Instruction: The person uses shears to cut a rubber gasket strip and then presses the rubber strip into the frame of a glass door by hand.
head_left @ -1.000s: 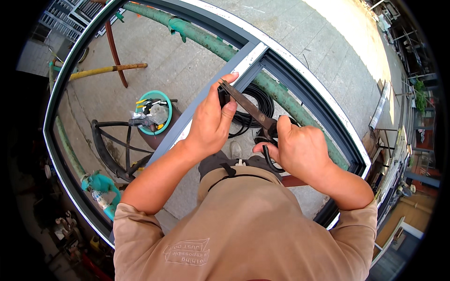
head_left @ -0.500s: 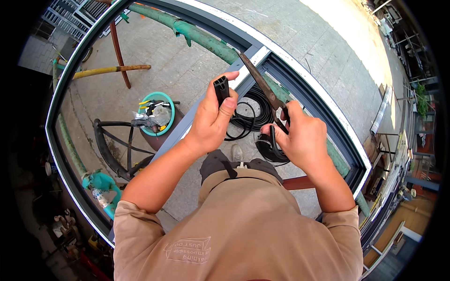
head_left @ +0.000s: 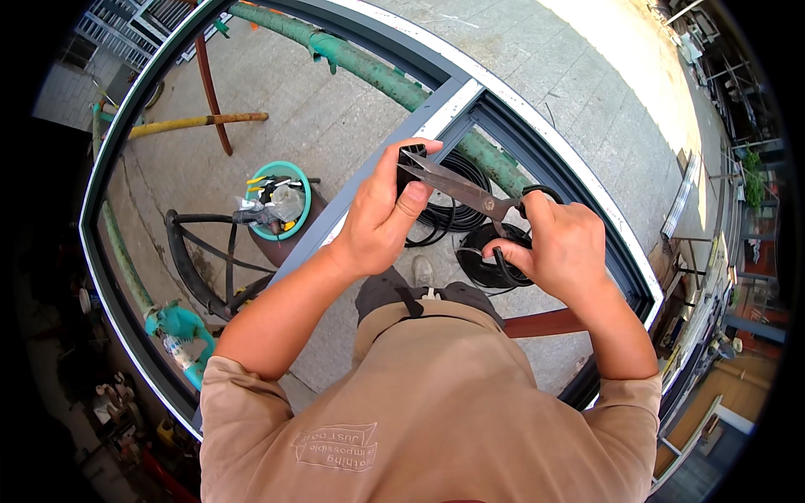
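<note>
My left hand point(head_left: 379, 220) grips a short black hollow profile piece point(head_left: 408, 157) upright, its ribbed end showing between fingers and thumb. In my right hand point(head_left: 568, 245) is a pair of scissors point(head_left: 470, 194) with dark handles. Its blades are parted a little, and the tips lie at the black piece near my left thumb. Whether the blades touch the piece I cannot tell. Beneath the scissors lie a coil of black strip point(head_left: 438, 220) and a second black roll point(head_left: 478, 256), both partly hidden.
A large grey frame point(head_left: 457, 94) with white edges surrounds me, resting on green-wrapped poles point(head_left: 381, 77). To the left stands a turquoise bucket point(head_left: 309, 194) of tools. Near it are a black curved tubular object point(head_left: 191, 272) and a yellow pole point(head_left: 197, 125).
The scissors have swung from pointing up and away to pointing left, their tips now at the black piece. My right hand has shifted slightly right. My left hand stays nearly in place.
</note>
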